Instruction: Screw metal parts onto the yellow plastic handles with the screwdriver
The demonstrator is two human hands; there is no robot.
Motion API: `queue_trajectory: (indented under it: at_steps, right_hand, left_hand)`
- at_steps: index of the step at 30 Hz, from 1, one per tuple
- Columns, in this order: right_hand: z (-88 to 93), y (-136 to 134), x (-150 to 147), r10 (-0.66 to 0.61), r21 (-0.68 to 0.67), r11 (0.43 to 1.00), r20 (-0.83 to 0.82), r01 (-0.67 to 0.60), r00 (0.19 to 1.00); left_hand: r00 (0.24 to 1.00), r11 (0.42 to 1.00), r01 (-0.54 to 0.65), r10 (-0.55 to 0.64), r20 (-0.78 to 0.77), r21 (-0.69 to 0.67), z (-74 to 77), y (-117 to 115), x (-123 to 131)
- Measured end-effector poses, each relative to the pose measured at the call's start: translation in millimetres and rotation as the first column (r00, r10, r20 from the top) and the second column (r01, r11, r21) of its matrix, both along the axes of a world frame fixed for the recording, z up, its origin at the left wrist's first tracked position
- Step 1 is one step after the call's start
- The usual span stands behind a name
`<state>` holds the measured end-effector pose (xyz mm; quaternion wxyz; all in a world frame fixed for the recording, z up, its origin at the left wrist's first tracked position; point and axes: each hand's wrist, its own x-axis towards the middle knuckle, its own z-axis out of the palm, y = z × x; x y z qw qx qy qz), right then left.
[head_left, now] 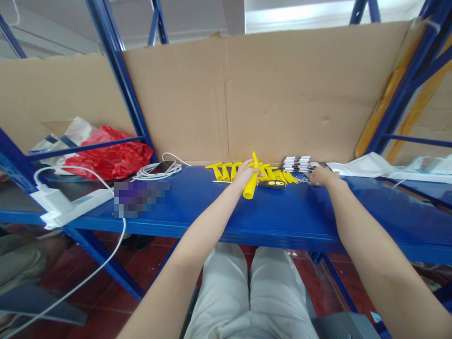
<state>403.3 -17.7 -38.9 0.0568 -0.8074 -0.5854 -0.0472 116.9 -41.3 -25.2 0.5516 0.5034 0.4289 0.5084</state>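
Observation:
My left hand [245, 173] is wrapped round a yellow T-shaped plastic handle [250, 187], its hollow round end tilted toward me. Over at the right, my right hand [321, 176] is closed with fingers pointing down, beside a scatter of tiny silvery pieces [302, 179]; what its fingertips hold is hidden. Behind my left hand lies a black-and-yellow screwdriver [274, 184], its thin shaft showing on the other side of the wrist. More yellow T-shaped handles [225, 172] stand in a row at the back, and several smaller yellow pieces [286, 177] lie right of them.
White packs [295, 163] are stacked against the cardboard wall [268, 94]. White sheeting [363, 165] lies right. On the left are a coiled white cable [155, 173], a red plastic bag [113, 150] and a power strip [84, 207]. Blue uprights [127, 89] frame the blue table [282, 214].

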Motion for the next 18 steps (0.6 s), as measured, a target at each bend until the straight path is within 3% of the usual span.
queue_trajectory:
  at_steps: [11, 16, 18]
  right_hand:
    - [-1.3, -4.5, -7.5, 0.009, -0.020, 1.000, 0.007, -0.008, 1.000]
    - [-5.5, 1.0, -0.8, 0.080, -0.058, 0.995, 0.054, -0.077, 0.995]
    - [-5.3, 3.5, 0.5, 0.146, 0.004, 0.989, 0.046, -0.146, 0.988]
  left_hand:
    - [0.999, 1.000, 0.023, -0.022, 0.041, -0.009, -5.2, 5.4, 1.6]
    - [0.990, 0.995, 0.089, -0.083, 0.110, -0.053, -5.2, 8.0, 0.1]
    - [0.986, 0.991, 0.116, -0.106, 0.127, -0.069, -4.1, 7.4, 0.1]
